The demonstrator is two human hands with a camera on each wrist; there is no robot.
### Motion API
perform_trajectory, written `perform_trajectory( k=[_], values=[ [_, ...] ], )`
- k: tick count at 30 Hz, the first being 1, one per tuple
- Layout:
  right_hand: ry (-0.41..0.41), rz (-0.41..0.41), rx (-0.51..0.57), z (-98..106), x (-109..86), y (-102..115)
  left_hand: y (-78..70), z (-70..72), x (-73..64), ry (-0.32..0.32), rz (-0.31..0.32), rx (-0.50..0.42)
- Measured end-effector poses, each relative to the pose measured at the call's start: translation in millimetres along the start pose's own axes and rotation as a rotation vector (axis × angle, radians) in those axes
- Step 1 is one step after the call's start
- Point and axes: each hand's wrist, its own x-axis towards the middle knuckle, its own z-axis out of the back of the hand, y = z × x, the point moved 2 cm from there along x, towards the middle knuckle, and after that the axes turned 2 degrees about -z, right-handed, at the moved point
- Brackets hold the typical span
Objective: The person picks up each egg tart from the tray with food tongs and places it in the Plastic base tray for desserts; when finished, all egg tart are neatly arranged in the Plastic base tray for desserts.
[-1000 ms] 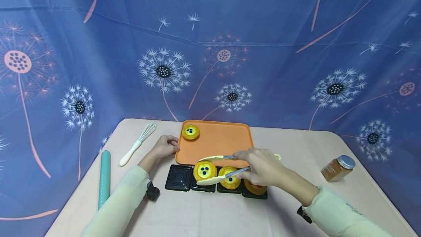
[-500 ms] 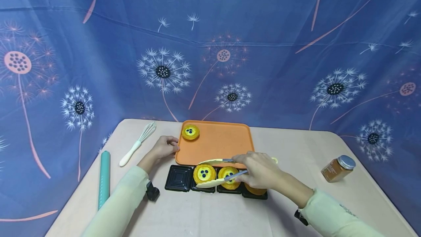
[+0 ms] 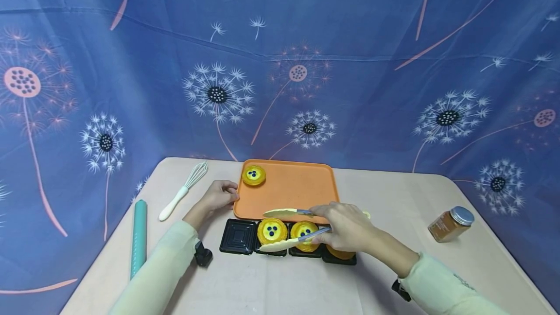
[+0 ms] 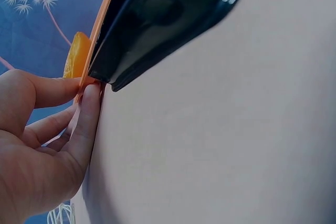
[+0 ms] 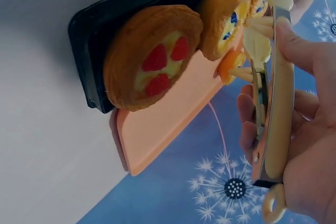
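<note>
My right hand (image 3: 347, 225) holds tongs (image 3: 280, 246) with cream-coloured tips. The tips stand apart on either side of an egg tart (image 3: 272, 227) with blue berries, which sits in the second black box from the left. With thumb and fingers my left hand (image 3: 220, 194) pinches the left edge of the orange tray (image 3: 293, 188). Another blueberry tart (image 3: 253, 175) lies in the tray's back left corner. In the third box is one more blueberry tart (image 3: 295, 229), partly behind the tongs. A strawberry-topped tart (image 5: 157, 66) fills the rightmost box. The leftmost black box (image 3: 238, 237) shows its ribbed bottom.
A white whisk (image 3: 179, 196) and a teal rolling-pin-like bar (image 3: 139, 235) lie to the left. On the right a brown jar with a silver lid (image 3: 450, 224) is tilted. Blue dandelion-print cloth (image 3: 372, 86) hangs behind the table.
The tongs and the tart between them have lowered slightly. Afterwards the tongs' tips have spread wider around the tart, which stays in its box. My left hand has kept its place on the tray.
</note>
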Motion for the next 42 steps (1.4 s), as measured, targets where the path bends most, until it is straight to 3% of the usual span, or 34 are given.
perform_trajectory(
  k=[11, 21, 32, 42],
  values=[
    [-0.011, -0.045, 0.033, 14, -4.2, 1, -0.7, 2.3, -2.8, -0.007, -0.011, 0.027],
    [-0.063, -0.071, 0.049, 28, 6.8, -5, -0.2, 5.4, -3.0, -0.013, -0.008, 0.027],
    [-0.042, -0.154, 0.083, 39, 48.6, -33, 2.8, 2.2, -0.1, -0.019, -0.006, 0.020],
    [0.035, -0.277, 0.081, 16, 93.4, -49, 0.5, -1.1, 1.7, -0.022, -0.010, 0.028]
  ],
)
